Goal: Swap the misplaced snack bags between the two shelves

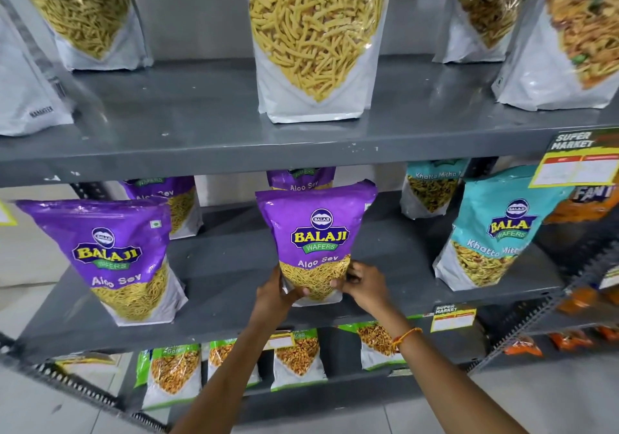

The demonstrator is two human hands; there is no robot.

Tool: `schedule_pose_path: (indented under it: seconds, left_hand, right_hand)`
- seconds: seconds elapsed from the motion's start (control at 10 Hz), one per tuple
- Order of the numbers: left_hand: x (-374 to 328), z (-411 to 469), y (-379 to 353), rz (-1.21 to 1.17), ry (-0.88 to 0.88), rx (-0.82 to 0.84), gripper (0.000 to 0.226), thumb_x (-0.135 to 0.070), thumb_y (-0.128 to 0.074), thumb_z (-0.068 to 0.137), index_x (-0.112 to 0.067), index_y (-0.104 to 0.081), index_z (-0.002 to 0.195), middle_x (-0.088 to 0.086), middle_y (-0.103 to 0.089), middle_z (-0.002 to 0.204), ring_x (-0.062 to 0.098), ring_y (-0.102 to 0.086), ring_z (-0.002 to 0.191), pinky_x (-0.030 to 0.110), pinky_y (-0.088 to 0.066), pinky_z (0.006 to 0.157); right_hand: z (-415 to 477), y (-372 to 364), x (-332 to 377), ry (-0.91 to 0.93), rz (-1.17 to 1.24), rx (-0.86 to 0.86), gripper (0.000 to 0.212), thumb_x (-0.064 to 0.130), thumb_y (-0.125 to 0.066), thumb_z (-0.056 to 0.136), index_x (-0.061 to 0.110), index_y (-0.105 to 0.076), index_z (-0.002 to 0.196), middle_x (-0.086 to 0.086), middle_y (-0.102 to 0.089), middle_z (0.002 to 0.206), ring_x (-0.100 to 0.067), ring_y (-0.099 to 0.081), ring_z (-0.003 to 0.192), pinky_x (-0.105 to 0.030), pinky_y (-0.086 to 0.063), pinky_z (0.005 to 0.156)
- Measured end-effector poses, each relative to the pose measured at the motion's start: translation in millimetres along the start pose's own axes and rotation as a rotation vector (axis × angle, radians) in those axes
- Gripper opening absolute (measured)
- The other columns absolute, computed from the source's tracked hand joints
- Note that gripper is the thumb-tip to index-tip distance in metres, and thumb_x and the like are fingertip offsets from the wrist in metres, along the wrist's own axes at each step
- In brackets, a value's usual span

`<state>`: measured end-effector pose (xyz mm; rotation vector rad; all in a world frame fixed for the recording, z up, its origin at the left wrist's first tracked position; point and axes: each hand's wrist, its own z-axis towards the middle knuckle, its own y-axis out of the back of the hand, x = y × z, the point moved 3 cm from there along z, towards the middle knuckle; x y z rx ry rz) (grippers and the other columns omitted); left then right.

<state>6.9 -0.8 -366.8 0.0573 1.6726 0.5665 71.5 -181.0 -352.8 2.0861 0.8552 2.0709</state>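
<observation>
A purple Aloo Sev bag [316, 232] stands upright at the front middle of the middle shelf [231, 286]. My left hand [276, 294] grips its lower left corner and my right hand [363, 283] grips its lower right corner. A second purple Aloo Sev bag [110, 256] stands to the left. On the upper shelf [201, 125], directly above, stands a green-topped bag of thick yellow sev [316, 38].
Teal Khatta Mitha bags [492, 232] stand on the right of the middle shelf, more purple bags behind. Green-topped bags [174, 373] fill the lowest shelf. White-bottomed bags stand at both ends of the upper shelf. Price tags [579, 162] hang on the shelf edges.
</observation>
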Motion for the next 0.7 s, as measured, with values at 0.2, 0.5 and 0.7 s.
schedule_pose_path:
  seconds: [0.2,0.5,0.7]
  left_hand:
    - [3.4,0.0,-2.1,0.008,0.026,-0.001,0.064,-0.032,-0.073,0.072,-0.017,-0.041,0.126,0.009,-0.058,0.127,0.032,-0.056,0.115,0.036,-0.048,0.087]
    - [7.1,2.0,-1.5,0.002,0.024,-0.001,0.063,-0.031,-0.074,0.071,-0.018,-0.043,0.124,0.008,-0.061,0.123,0.03,-0.058,0.11,0.029,-0.046,0.079]
    - [-0.5,-8.5,-2.0,0.004,0.01,-0.038,0.083,-0.034,-0.075,0.068,-0.017,-0.028,0.134,0.008,-0.048,0.138,0.031,-0.045,0.127,0.037,-0.045,0.092]
  right_hand:
    - [-0.6,-0.2,0.8,-0.007,0.027,0.024,0.04,0.021,-0.076,0.069,0.01,-0.063,0.105,-0.009,-0.068,0.108,-0.014,-0.062,0.092,-0.028,-0.051,0.08]
    - [4.6,-5.5,-13.7,-0.008,0.036,-0.01,0.049,0.062,-0.072,0.05,0.035,-0.065,0.09,-0.004,-0.074,0.104,-0.018,-0.069,0.092,-0.051,-0.056,0.082]
    - [2.7,-7.7,-9.2,0.023,0.038,-0.021,0.054,0.057,-0.07,0.057,0.03,-0.061,0.103,-0.001,-0.072,0.107,-0.017,-0.067,0.096,-0.048,-0.056,0.084]
